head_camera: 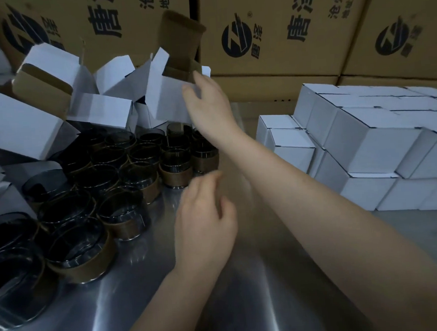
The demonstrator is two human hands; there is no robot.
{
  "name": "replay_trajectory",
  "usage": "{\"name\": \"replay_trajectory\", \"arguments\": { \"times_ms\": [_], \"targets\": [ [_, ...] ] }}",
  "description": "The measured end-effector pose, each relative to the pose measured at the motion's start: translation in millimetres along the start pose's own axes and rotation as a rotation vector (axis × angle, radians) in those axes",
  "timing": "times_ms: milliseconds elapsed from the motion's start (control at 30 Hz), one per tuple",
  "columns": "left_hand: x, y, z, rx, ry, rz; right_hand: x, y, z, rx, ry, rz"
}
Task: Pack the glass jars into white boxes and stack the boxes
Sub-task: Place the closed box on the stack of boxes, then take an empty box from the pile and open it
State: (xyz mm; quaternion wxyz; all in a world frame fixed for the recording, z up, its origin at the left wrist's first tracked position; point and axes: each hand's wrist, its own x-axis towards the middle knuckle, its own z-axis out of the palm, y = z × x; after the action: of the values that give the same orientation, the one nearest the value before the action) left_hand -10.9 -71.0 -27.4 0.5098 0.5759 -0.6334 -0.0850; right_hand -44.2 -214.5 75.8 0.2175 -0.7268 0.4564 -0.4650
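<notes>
Glass jars [115, 176], dark, round and brown-banded, crowd the steel bench [148, 284]; right hand [203, 99] grips one open white box [167, 96], left hand [205, 225] hovers loosely curled, empty.

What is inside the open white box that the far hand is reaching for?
Only the brown cardboard lining of the open white cardboard box and its raised flap show. The right hand and the box walls hide the bottom, so any contents are unseen.

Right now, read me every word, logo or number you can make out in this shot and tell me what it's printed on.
"唐泽": large black characters on the brown carton behind the closed white boxes.
"唐", top cut off: on the left carton behind the open white boxes.
"沧州…": smaller columns on both cartons; the rest is blurred.
Round black logos with tiny characters: unreadable.
White boxes and glass jars: no print visible.
</notes>
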Motion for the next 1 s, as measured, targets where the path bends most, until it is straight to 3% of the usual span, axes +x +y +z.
{"name": "replay_trajectory", "arguments": {
  "times_ms": [67,167,500,633,767,867,1000],
  "targets": [
    [2,0,-1,-0.051,0.14,-0.043,-20,-1,-17,0.022,0.074,-0.023],
    [4,2,-4,-0.138,0.213,-0.133,-56,1,-37,0.07,0.105,-0.029],
    [10,2,-14,-0.381,0.108,-0.24,-134,26,-55,0.171,0.009,-0.045],
    [10,6,-13,-0.231,0.112,-0.295,-122,32,-56,0.409,0.061,0.052],
    [12,0,-15,-0.305,0.182,-0.316,-97,41,-46,0.664,0.184,0.2],
    [13,-5,-15,-0.358,0.241,-0.342,-78,48,-31,0.516,0.142,0.3],
    [12,-5,-13,-0.364,0.289,-0.326,-59,61,-10,0.18,-0.152,0.319]
  ]
}}
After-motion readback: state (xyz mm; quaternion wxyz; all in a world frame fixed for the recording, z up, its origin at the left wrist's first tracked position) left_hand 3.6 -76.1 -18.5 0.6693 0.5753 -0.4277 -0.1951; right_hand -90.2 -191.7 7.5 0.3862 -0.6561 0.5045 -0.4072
